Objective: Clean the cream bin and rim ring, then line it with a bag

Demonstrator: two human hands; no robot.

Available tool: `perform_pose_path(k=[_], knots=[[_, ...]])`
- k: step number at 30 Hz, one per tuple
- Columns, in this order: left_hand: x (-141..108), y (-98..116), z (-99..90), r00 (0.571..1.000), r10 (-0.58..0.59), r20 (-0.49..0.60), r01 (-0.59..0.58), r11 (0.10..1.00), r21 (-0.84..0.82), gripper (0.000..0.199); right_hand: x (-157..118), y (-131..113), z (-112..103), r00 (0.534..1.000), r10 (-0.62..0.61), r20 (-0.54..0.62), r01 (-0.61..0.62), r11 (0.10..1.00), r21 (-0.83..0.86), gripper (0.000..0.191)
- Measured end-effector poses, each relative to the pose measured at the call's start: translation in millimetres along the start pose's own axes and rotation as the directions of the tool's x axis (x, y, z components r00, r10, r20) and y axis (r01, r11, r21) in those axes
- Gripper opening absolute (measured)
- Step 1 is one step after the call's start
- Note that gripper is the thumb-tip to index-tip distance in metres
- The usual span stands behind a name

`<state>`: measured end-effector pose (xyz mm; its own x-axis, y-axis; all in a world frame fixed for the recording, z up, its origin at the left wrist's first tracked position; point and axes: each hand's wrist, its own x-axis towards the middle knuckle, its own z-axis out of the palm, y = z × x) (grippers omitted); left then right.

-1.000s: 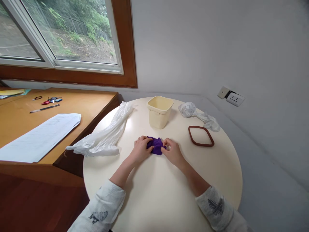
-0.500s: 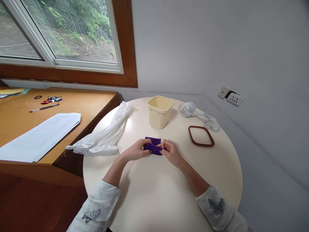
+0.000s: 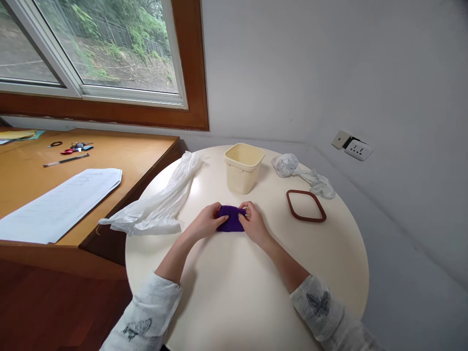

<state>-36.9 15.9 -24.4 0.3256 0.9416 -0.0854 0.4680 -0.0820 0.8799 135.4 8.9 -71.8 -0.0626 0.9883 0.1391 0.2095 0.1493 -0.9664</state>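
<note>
A small folded purple cloth (image 3: pixel 232 222) is at the middle of the round white table (image 3: pixel 234 292). My left hand (image 3: pixel 207 222) pinches its left side, thumb on top and fingers behind. On the right side, my right hand (image 3: pixel 255 224) grips the cloth near its upper corner in the same way. Both hands rest close to the tabletop. Behind them stands a cream square bin (image 3: pixel 242 178), open at the top. A reddish-brown rounded square frame (image 3: pixel 306 218) lies flat to the right of my right hand.
On the table's left lies a crumpled white plastic bag (image 3: pixel 157 209). Another knotted bag (image 3: pixel 285 165) is at the back right. The wooden desk (image 3: pixel 146 151) at left holds papers (image 3: pixel 66 202), a pen (image 3: pixel 66 160) and keys. A wall with sockets (image 3: pixel 359 149) borders the right.
The purple cloth's near flap has been brought up over its far part, so it now looks like one smooth rectangle. Both hands have shifted slightly away from me with it.
</note>
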Motion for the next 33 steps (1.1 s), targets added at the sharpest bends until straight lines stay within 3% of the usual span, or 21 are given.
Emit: perform_pose_path(k=[5,9,14,19,21,24,26,29,33], knots=[[4.2,-9.3,4.1,0.992,-0.072,-0.106,0.068,0.997,-0.04,0.033,7.8,5.5,4.5,0.997,-0.064,-0.037,0.058,0.989,-0.134,0.025],[4.5,-13.4,6.7,0.983,-0.042,-0.181,0.057,0.995,0.081,0.04,8.4,6.7,5.3,0.995,-0.088,-0.046,0.075,0.971,-0.229,0.027],[6.2,-16.5,11.9,0.981,0.031,-0.191,0.016,0.97,0.242,0.036,5.0,2.7,4.3,0.989,-0.137,-0.052,0.112,0.938,-0.329,0.03],[6.6,-17.8,14.7,0.976,0.075,-0.205,-0.003,0.944,0.329,0.025,1.9,-5.8,-0.7,0.959,-0.273,-0.079,0.168,0.771,-0.614,0.027],[6.5,-18.2,14.9,0.972,0.082,-0.221,-0.003,0.942,0.334,0.022,-0.9,-10.1,-2.3,0.944,-0.327,-0.039,0.221,0.716,-0.662,0.021],[6.9,-18.7,14.4,0.962,0.08,-0.26,0.012,0.942,0.336,0.019,-7.5,-15.3,-1.8,0.926,-0.344,0.156,0.363,0.693,-0.623,0.013],[7.4,-18.8,13.5,0.955,0.069,-0.288,0.03,0.945,0.325,0.017,-11.8,-16.8,0.0,0.913,-0.314,0.259,0.407,0.674,-0.616,0.02],[7.9,-18.6,12.2,0.945,0.048,-0.322,0.049,0.956,0.288,0.017,-15.0,-17.0,2.1,0.921,-0.272,0.28,0.39,0.644,-0.658,0.032],[7.8,-16.3,12.3,0.937,0.024,-0.348,0.057,0.974,0.219,0.017,-13.1,-16.3,0.5,0.933,-0.271,0.238,0.359,0.624,-0.695,0.014]])
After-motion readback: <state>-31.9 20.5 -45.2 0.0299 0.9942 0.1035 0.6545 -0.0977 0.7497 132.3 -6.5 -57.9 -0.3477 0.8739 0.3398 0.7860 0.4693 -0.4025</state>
